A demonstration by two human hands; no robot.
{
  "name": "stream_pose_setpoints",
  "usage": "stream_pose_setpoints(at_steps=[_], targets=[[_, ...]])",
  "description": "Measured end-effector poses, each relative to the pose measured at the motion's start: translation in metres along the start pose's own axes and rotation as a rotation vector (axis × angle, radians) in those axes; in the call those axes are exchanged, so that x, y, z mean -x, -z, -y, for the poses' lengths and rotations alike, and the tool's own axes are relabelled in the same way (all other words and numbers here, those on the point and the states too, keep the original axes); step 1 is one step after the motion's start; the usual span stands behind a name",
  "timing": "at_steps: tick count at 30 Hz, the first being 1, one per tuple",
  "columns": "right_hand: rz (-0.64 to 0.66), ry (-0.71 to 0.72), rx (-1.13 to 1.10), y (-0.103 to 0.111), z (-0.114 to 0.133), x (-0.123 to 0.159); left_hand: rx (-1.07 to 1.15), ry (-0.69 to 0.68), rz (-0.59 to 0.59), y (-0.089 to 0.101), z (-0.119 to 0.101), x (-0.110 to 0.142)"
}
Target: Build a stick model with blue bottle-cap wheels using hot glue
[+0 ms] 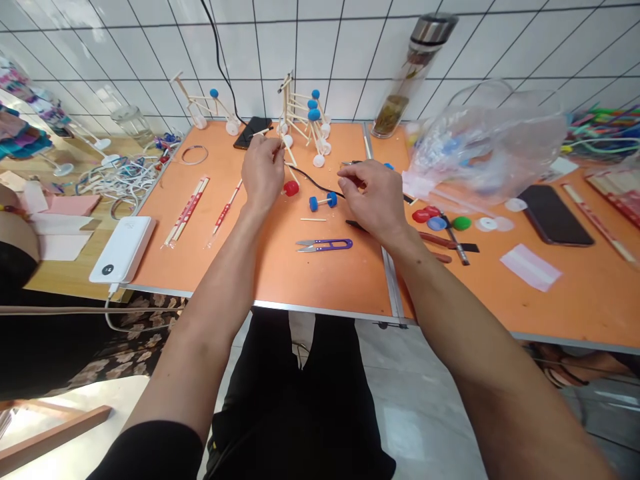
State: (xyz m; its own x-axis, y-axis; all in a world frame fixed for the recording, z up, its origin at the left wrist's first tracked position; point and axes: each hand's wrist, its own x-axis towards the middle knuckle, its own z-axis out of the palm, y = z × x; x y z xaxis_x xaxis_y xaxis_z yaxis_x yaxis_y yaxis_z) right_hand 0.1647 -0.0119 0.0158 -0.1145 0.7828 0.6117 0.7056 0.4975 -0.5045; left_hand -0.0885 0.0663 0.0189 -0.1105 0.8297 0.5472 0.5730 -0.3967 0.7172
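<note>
My left hand (265,172) is closed, its fingertips pinched on a thin wooden stick (290,152). Red caps (291,189) sit at the lower end of this stick piece, just right of the hand. To the right, my right hand (374,197) has thumb and forefinger drawn together; whatever they hold is hidden or too small to name. Between the hands lie a short stick with blue caps (323,201), a loose stick piece (313,220) and purple-handled thread snips (325,245). A black-handled tool (356,225) is partly hidden under my right hand.
Stick frames with blue and white caps (305,117) stand against the tiled wall, beside a phone (253,132). Wrapped chopsticks (187,210) and a power bank (123,249) lie left. Rightward are a tilted tea bottle (395,110), plastic bag (490,147), loose caps (462,223) and another phone (556,215).
</note>
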Motion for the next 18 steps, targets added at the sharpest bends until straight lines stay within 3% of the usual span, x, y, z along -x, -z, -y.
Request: stream_pose_setpoints(at_steps=[6,12,18], targets=[[-0.046,-0.050,-0.219,0.002,0.021,0.000,-0.027,-0.149,0.078,-0.010,-0.032,0.020],[-0.044,-0.015,-0.185,0.001,0.024,-0.003,-0.245,-0.297,0.092,-0.012,-0.052,0.031],[-0.061,0.002,-0.144,0.002,0.026,-0.005,-0.218,-0.301,0.111,-0.011,-0.063,0.036]])
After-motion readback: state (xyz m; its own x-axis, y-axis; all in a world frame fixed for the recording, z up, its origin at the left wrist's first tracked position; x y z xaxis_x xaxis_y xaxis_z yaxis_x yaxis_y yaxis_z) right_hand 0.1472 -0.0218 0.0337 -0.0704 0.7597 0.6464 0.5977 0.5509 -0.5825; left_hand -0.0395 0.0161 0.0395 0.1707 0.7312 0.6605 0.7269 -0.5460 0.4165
